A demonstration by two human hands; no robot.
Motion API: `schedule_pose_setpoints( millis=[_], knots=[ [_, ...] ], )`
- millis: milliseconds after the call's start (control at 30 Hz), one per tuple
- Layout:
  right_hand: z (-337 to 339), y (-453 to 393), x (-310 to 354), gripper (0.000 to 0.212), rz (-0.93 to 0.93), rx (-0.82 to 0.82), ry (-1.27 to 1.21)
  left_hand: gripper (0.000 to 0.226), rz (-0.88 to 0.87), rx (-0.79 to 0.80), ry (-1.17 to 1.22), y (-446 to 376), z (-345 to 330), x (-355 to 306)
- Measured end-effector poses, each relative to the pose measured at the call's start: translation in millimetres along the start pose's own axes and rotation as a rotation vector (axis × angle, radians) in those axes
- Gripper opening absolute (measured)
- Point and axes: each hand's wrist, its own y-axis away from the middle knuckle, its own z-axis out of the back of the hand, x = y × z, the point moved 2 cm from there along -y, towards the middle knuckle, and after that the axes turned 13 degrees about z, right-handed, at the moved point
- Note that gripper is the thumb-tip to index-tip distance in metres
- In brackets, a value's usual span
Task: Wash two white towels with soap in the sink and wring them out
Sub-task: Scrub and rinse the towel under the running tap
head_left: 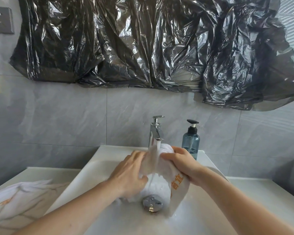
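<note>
A white towel (161, 185) with orange lettering hangs bunched over the white sink (95, 168), under water running from the chrome faucet (155, 131). My left hand (129, 172) grips the towel's left side and my right hand (182, 164) grips its upper right part. The towel's lower end drapes down beside the metal drain plug (152, 203). A second white towel (15, 199) lies crumpled on the counter at the left. A blue soap pump bottle (190, 141) stands right of the faucet, behind my right hand.
Black plastic sheeting (143, 44) covers the wall above the sink. A grey wall socket (1, 20) sits at the top left. The white counter (261, 192) extends right of the sink to a dark grey block (292, 177).
</note>
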Motion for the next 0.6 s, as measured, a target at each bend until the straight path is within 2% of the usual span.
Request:
schedule_pose_setpoints(
  millis=[33, 67, 100, 200, 267, 300, 367, 400, 433, 467, 533, 600],
  knots=[
    [0, 0, 1, 0.020, -0.003, 0.019, 0.006, 0.071, -0.017, 0.041, 0.060, 1, -3, -3],
    [-1, 0, 2, 0.021, -0.008, 0.052, 0.014, 0.077, -0.026, 0.057, 0.121, 2, -5, -7],
    [-1, 1, 3, 0.021, -0.012, 0.094, 0.017, 0.075, -0.010, 0.077, 0.185, 2, -6, -10],
    [-2, 5, 5, 0.019, -0.032, 0.192, -0.024, 0.043, 0.045, 0.078, 0.265, -1, -9, -12],
    [1, 5, 2, 0.019, -0.060, 0.170, -0.018, 0.027, 0.075, -0.006, 0.285, -6, -4, -8],
    [2, 5, -1, 0.026, -0.075, 0.160, 0.042, 0.027, 0.093, -0.054, 0.309, -9, -1, -4],
    [2, 6, -10, 0.057, -0.137, 0.189, 0.267, 0.025, 0.146, -0.128, 0.383, -17, 4, 2],
    [-1, 8, -13, 0.070, -0.169, 0.237, 0.376, 0.025, 0.171, -0.154, 0.417, -19, 7, 4],
    [-5, 9, -15, 0.072, -0.172, 0.304, 0.455, 0.028, 0.203, -0.173, 0.444, -21, 9, 4],
    [-10, 10, -17, 0.063, -0.149, 0.358, 0.504, 0.030, 0.237, -0.180, 0.470, -22, 12, 3],
    [-15, 9, -19, 0.029, -0.095, 0.394, 0.512, 0.032, 0.287, -0.178, 0.537, -27, 14, 2],
    [-14, 4, -23, 0.022, -0.070, 0.331, 0.395, 0.033, 0.316, -0.186, 0.610, -33, 18, -5]
  ],
)
